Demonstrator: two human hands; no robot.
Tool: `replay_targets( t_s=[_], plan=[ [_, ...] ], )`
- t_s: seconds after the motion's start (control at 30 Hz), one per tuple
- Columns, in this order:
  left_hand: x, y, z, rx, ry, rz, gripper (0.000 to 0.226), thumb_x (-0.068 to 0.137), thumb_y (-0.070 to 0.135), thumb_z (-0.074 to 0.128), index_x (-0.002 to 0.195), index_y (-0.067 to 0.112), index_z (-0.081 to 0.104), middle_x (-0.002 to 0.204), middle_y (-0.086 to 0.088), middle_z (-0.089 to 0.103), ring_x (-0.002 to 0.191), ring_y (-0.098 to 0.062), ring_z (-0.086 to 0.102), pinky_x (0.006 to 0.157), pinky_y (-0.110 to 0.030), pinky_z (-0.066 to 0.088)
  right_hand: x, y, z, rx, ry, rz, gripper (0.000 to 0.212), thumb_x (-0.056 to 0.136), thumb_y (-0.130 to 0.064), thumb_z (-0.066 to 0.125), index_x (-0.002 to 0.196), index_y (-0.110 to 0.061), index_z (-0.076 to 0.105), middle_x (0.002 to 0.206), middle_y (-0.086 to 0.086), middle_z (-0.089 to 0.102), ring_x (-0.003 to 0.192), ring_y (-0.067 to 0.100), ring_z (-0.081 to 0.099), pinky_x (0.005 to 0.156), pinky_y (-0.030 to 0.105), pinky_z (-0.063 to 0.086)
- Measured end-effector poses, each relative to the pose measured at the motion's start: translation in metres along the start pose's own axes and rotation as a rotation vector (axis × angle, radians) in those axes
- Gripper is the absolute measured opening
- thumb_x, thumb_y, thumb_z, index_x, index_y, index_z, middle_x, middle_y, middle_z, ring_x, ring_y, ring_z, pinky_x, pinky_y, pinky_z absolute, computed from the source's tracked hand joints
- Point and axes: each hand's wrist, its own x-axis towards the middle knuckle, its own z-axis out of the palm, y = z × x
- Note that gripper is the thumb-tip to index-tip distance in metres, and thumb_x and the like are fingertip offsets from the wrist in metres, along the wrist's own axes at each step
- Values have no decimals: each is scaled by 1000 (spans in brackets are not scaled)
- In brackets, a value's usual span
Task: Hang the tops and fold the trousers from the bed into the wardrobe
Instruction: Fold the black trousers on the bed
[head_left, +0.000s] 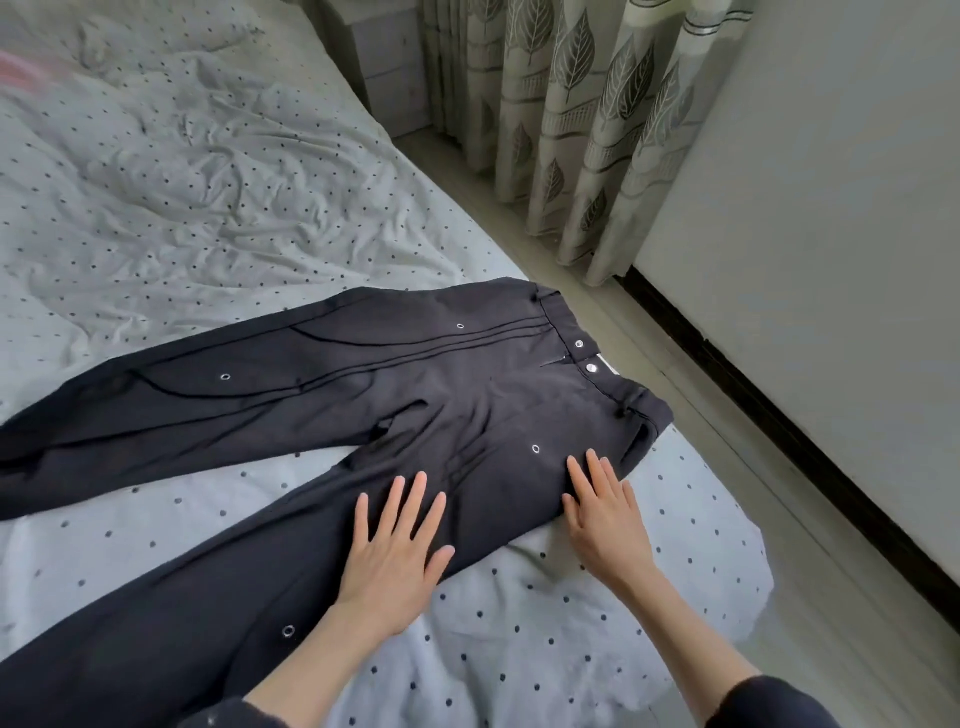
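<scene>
Now both hands lie flat, fingers spread, on black cotton trousers (363, 395). Left hand (392, 551) presses the near leg; right hand (605, 512) rests beside it, nearer the waistband, over the dotted grey bed sheet (519, 613).

**Soft daylight, wide-angle warp, blur top left**

Even, diffuse light, moderately bright, cool cast. No glare. Shadows faint: thin soft ones under the left hand (393, 551) and right hand (602, 512). Black trousers (415, 395) lose fold detail in the dark tones. Pink smear (31, 73) at top left is motion-blurred. Skirting board (779, 415) and bed (208, 208) edge bow from lens distortion. Centre sharp.
</scene>
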Motion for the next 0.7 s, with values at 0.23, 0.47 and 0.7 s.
replay_targets(
  t_s=[0.23,0.47,0.7],
  plan=[
    [-26,14,20,10,137,-33,108,55,45,84,142,14,28,140,-11,47,126,-32,47,94,-59,39,3,31,16,-258,170,-207,83,63,-18,78,136,-15,39,137,13,50,127,32,47,104,52,35],
    [-23,31,21,52,259,-220,89,58,20,87,132,17,39,132,-14,55,117,-33,57,85,-57,47,36,31,3,-359,298,-464,83,50,-4,82,129,-13,55,131,18,54,119,36,53,97,56,43],
    [-17,25,7,53,539,-228,29,84,23,65,110,15,53,98,-6,64,90,-27,65,78,-41,52,49,33,-6,-312,332,-498,87,45,1,80,125,-12,49,127,15,56,115,32,56,85,46,50]
  ],
)
